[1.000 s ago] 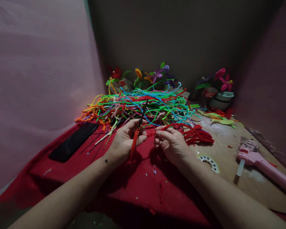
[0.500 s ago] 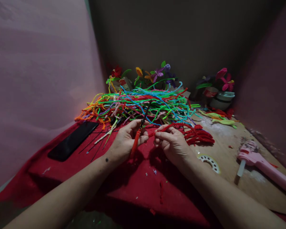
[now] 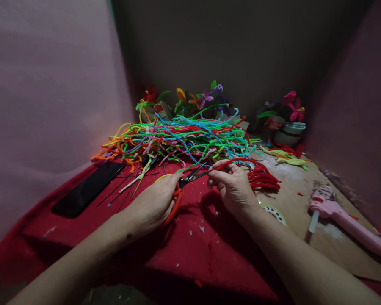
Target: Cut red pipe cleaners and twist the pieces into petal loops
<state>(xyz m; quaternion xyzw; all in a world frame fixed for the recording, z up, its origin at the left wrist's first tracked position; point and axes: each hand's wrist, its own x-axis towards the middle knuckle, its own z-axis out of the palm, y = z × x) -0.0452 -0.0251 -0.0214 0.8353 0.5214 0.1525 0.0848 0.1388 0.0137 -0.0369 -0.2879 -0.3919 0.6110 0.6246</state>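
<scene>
- Head camera view: a pink wall [image 3: 51, 93] rises on the left; a red cloth [image 3: 184, 250] spreads beneath both hands; a brown board [image 3: 292, 241] lies to the right.
- A tangled pile of multicoloured chenille stems [image 3: 184, 135] stretches beyond the hands; a dark smartphone [image 3: 89, 189] lies left of it, on the cloth; a pink hot glue gun [image 3: 346, 222] rests at far right.
- The left hand [image 3: 154, 201] is wrapped around the orange handles of a pair of scissors [image 3: 174, 206]; its grip is closed, though most of its fingers are hidden.
- The right hand [image 3: 236, 188] pinches a red chenille stem [image 3: 246, 161] between thumb and fingers; the stem's tip is too small to make out at the fingertips.
- Beside the right hand, a bundle of red chenille pieces [image 3: 263, 181] lies to its right.
- The relation that matters: the scissor blades stand parted, their long axis running rightward and slightly away from the body; the lower blade reaches the right fingertips; whether it touches the stem cannot be told.
- The stem runs the other way, arching over the right hand and off toward the bundle; the right hand is nearer to it, the left hand lying behind the scissors' pivot.
- Smallest, pale scraps [image 3: 202, 229] dot the cloth.
</scene>
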